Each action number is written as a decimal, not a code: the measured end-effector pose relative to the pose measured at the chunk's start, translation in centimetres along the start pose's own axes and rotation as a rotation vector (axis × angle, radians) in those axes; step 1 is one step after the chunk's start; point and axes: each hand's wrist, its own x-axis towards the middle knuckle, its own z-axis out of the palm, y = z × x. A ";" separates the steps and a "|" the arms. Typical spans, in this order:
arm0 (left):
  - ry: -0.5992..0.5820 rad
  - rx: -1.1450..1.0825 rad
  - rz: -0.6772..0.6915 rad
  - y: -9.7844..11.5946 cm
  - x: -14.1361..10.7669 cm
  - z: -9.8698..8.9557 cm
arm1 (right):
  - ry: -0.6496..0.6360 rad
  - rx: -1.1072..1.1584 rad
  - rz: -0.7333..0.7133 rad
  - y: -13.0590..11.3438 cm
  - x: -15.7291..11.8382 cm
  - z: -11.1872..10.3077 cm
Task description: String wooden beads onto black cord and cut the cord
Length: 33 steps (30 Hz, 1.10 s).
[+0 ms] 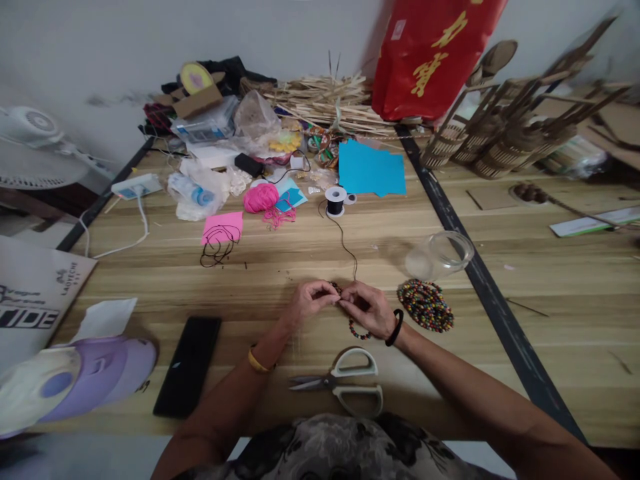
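Near the table's middle, my left hand (pixel 313 300) and my right hand (pixel 367 308) meet fingertip to fingertip. Both pinch a small strand of coloured beads (pixel 359 331), part of which hangs below my right hand. A black cord (pixel 343 233) runs from the spool (pixel 336 201) down to my right hand. What exactly lies between the fingertips is too small to tell. To the right of my right hand lies a coiled heap of multicoloured beads (pixel 427 305). White-handled scissors (pixel 335 382) lie below my hands, their blades pointing left.
A glass jar (pixel 440 257) lies beyond the bead heap. A black phone (pixel 187 367) and a purple object (pixel 107 373) are at the left. Pink yarn (pixel 261 199), blue sheets (pixel 371 168), a pink paper (pixel 223 227) and plastic bags stand farther back, with wooden models at the right.
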 end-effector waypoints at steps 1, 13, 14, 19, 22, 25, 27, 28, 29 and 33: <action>0.004 0.003 0.000 0.0 0.0 0.0 | -0.003 -0.004 -0.001 0.0 0.0 0.0; 0.057 0.070 0.011 -0.1 -0.1 0.2 | 0.005 -0.009 -0.027 -0.1 0.3 -0.2; 0.062 0.076 0.014 0.0 -0.1 0.2 | 0.007 -0.009 -0.026 -0.1 0.3 -0.2; 0.066 0.126 0.045 0.0 -0.1 0.3 | 0.008 -0.007 -0.029 -0.2 0.3 -0.3; 0.058 0.169 0.056 0.0 -0.1 0.3 | 0.013 -0.009 -0.030 0.0 0.2 -0.2; 0.055 0.197 0.059 0.2 -0.2 0.3 | 0.017 -0.026 -0.018 0.2 0.1 -0.1; 0.056 0.215 0.053 0.4 -0.2 0.3 | 0.019 -0.039 -0.004 0.3 0.1 0.0; 0.057 0.222 0.052 0.4 -0.2 0.3 | 0.020 -0.043 0.000 0.3 0.1 0.0; 0.058 0.223 0.053 0.5 -0.2 0.3 | 0.022 -0.044 0.002 0.3 0.1 0.0; 0.060 0.214 0.061 0.5 -0.2 0.4 | 0.030 -0.035 -0.011 0.1 0.2 -0.1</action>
